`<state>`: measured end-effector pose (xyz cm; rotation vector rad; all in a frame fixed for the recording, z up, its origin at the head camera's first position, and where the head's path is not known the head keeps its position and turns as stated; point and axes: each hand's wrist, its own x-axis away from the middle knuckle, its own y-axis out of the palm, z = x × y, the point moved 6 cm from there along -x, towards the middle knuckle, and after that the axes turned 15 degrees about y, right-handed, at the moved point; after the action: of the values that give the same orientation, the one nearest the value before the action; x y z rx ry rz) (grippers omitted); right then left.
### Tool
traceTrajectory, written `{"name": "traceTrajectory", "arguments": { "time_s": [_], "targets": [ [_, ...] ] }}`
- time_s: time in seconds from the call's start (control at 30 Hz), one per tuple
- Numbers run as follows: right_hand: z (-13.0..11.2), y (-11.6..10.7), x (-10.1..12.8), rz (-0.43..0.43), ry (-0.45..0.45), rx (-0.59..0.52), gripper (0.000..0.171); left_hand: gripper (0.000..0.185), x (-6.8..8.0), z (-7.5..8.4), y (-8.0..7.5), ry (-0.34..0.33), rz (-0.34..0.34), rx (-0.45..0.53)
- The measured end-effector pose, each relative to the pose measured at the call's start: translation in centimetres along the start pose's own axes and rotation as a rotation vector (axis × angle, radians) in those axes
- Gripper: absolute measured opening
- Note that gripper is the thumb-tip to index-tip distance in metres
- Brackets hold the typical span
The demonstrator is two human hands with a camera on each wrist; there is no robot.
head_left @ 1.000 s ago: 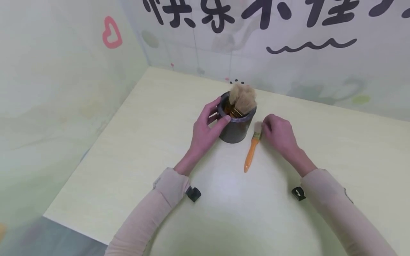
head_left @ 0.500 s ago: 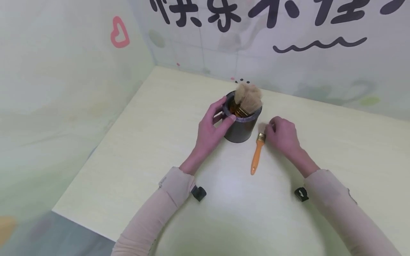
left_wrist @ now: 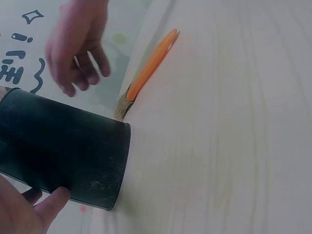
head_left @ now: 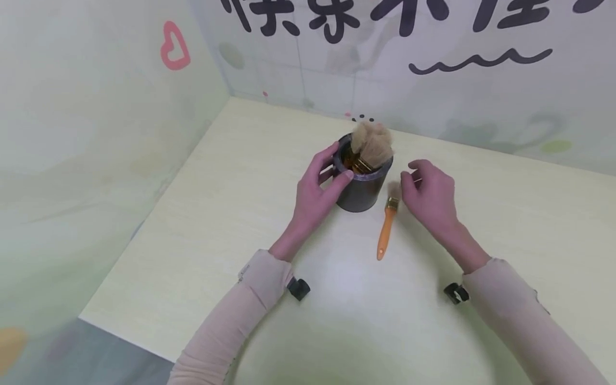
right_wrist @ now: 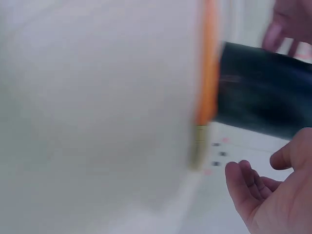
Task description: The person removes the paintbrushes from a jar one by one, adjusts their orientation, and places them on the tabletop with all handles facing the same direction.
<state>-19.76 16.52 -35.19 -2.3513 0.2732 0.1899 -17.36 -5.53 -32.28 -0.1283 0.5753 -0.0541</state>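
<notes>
A dark cylindrical pot stands upright near the back wall, and brushes with pale, fluffy bristles stick up out of it. My left hand holds the pot from its left side, thumb and fingers at the rim. To the right of the pot lies a paintbrush with an orange handle, its bristles pointing toward the wall. My right hand is just right of those bristles with fingers loosely bent. The right wrist view shows a gap between thumb and fingers, holding nothing.
The pale tabletop meets a printed wall covering behind the pot and another at the left. Its front-left corner is near the bottom left of the head view. Black wrist-camera mounts show at both cuffs.
My right hand has drawn slightly up and right, away from the paintbrush's bristles, and its fingers have loosened apart. The paintbrush has swung a little more upright. My left hand keeps hold of the pot.
</notes>
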Motion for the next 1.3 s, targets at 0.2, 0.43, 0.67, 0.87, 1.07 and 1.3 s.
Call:
{"name": "traceTrajectory", "arguments": {
  "time_s": [0.2, 0.43, 0.67, 0.87, 1.07, 1.3],
  "targets": [
    [-3.4, -3.2, -0.3, -0.007, 0.056, -0.109, 0.027, 0.053, -0.2, 0.0, 0.1, 0.006, 0.003, 0.015],
    [-6.3, -4.4, 0.2, -0.109, 0.105, -0.257, 0.032, 0.052, -0.1, 0.2, -0.1, 0.031, 0.0, -0.008],
    [-8.3, -3.8, 0.1, -0.073, -0.039, -0.126, 0.029, 0.052, -0.3, 0.3, -0.1, 0.047, 0.008, -0.005],
    [-8.2, -2.6, 0.0, -0.061, -0.065, -0.099, 0.027, 0.053, -0.1, -0.7, 0.0, 0.031, 0.009, -0.011],
    [-7.9, -2.1, 0.1, -0.037, -0.069, -0.154, 0.02, 0.055, 0.3, -3.3, 0.2, 0.036, 0.011, -0.016],
    [-7.5, -2.0, 0.4, -0.019, -0.125, -0.19, 0.017, 0.054, 0.5, -4.1, 0.4, 0.054, 0.023, -0.044]
  ]
}}
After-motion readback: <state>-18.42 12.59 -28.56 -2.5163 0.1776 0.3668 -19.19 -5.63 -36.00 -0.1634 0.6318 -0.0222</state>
